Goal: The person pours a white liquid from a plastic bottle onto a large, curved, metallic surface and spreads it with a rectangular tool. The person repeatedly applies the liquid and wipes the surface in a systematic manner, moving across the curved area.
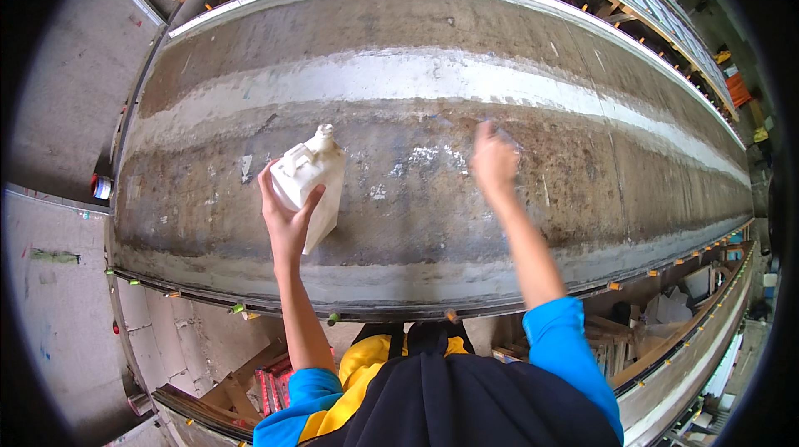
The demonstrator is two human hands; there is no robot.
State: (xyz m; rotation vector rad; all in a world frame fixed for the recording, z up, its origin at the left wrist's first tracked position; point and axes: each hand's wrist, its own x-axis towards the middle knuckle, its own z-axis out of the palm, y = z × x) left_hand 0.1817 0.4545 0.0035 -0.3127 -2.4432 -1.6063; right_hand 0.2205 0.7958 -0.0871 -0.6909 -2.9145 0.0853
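The white plastic jug (312, 185) was gripped by the left hand (287, 218), fingers wrapped around its body, long axis tilted away; the right hand (493, 160) was pressed closed against the surface (583, 189).

A long, curved concrete slab (416, 222), grey-brown with pale streaks and white paint flecks (424, 154).
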